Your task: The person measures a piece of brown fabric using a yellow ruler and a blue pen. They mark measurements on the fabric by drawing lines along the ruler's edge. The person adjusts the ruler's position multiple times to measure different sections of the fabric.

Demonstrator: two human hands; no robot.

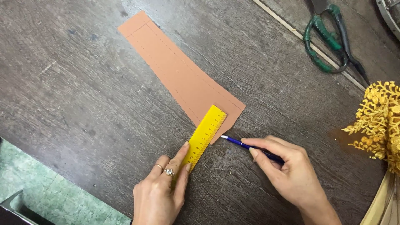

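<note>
the near end of the yellow ruler (206, 135) was covered by the fingers of the left hand (160, 193), so its full length could not be read. the rear of the blue pen (250, 147) disappeared inside the right hand (289, 171), and both forearms were cut off at the lower edge of the view. the blades of the green-handled scissors (329, 39) ran out of view at the top, and the gold lace trim (379, 121) was cut off at the right edge.

the worktop (83, 83) was dark, scratched wood grain. a thin pale strip (308, 41) crossed its far right corner. green tiled floor (46, 196) showed at the lower left.

the brown paper piece (179, 73) lay flat near the centre of the worktop, its long axis running from upper left to lower right, with the wider end nearest the hands. faint dashed lines followed its long edges. the ruler rested on that wide end, its long axis running from lower left to upper right.

left grip: fingers spread narrowly, pressing the ruler down against the worktop; a ring showed on one finger. right grip: closed around the pen in a writing hold, tip pointing left, just beside the lower corner of the paper piece.
</note>
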